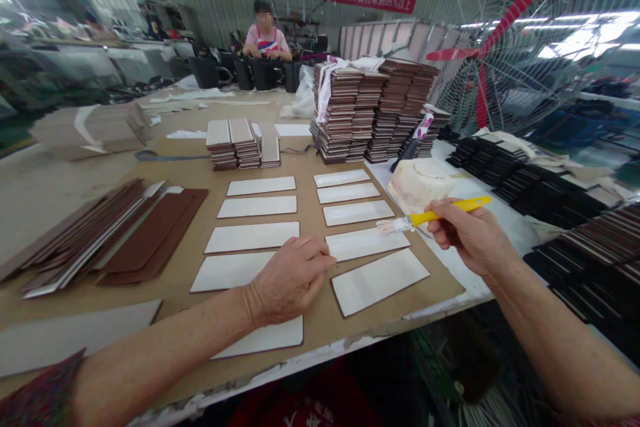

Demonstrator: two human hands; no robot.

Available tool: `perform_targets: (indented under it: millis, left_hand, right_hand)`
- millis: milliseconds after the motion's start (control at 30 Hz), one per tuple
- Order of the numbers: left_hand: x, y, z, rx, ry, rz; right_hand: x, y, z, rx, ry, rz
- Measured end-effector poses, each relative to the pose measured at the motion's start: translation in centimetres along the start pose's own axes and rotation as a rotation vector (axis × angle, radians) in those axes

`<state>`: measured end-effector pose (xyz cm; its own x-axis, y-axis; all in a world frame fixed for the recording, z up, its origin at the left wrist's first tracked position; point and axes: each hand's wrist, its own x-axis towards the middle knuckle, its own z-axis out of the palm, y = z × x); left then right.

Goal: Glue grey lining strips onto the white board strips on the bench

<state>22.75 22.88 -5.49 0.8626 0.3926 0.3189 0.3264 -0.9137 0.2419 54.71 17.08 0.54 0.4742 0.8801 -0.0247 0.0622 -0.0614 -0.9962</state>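
My right hand (463,230) is closed round the yellow handle of a paintbrush (435,212). The brush's bristles, coated in white paste, touch the right part of a white rectangular panel (363,244) with a dark edge. At that panel's left end, my left hand (295,273) is curled, its fingertips pressed together at the corner; their exact contact is partly hidden. Nearest me in the same column lies a slightly turned white panel (380,281). Several more white panels (253,237) form a column on the left, some partly covered by my left hand and forearm.
Brown strips (150,233) lie fanned out at left. Tall stacks of panels (350,113) stand at the back, with a smaller stack (235,143) beside them. A whitish tub (420,183) sits by my right hand. Black stacks (500,167) and a large fan (480,47) are at right; a person (267,40) works opposite.
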Motion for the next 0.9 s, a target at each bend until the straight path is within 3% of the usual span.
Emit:
perform_targets:
  millis: [100, 233, 433, 900]
  left_hand:
    - [-1.0, 2.2, -0.8, -0.064, -0.069, 0.072]
    - [-2.5, 3.7, 0.0, -0.045, -0.192, 0.093]
    - [-3.2, 3.6, 1.4, 0.034, -0.230, 0.092]
    - [-3.5, 3.6, 1.6, 0.072, -0.197, 0.130]
  right_hand:
    - [-2.2, 0.0, 0.7, 0.033, -0.072, 0.044]
    - [-4.7, 0.9, 2.0, 0.019, -0.161, 0.093]
    - [-6.2, 2.5, 3.6, -0.003, -0.233, 0.114]
    - [-6.5, 3.9, 5.3, -0.073, -0.341, 0.157]
